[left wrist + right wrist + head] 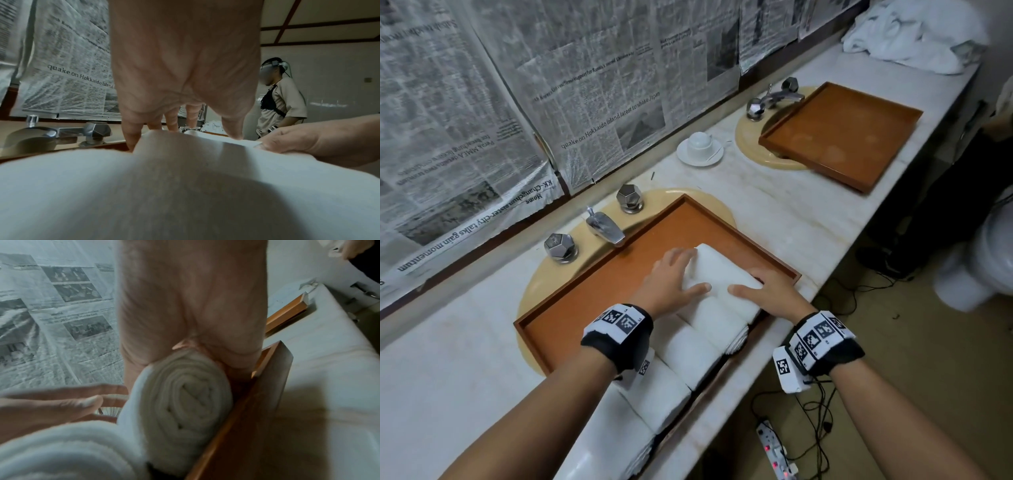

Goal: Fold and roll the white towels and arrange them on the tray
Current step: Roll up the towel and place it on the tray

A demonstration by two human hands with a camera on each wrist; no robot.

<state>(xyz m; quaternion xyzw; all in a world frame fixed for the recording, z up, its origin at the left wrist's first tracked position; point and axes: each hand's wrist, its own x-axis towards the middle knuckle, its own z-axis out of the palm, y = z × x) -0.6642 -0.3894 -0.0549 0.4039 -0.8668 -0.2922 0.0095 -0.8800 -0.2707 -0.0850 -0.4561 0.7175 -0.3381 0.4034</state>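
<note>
A brown tray (602,274) lies over the near sink. Several rolled white towels (695,349) line its right side, running toward me. Both hands are on the farthest rolled towel (719,270). My left hand (671,274) cups its left end, fingers down the far side and thumb across the top. My right hand (767,287) holds the right end next to the tray wall, thumb on top. The left wrist view shows my left hand (185,73) over the towel (185,146). From the right wrist, my right hand (191,305) covers the spiral end (185,394) beside the tray rim (257,394).
A second, bare tray (839,133) sits over the far sink. A cup on a saucer (700,145) stands between the sinks. Loose white towels (914,37) are piled at the counter's far end. Taps (604,226) stand behind the near tray. Another person (277,100) stands beyond the counter.
</note>
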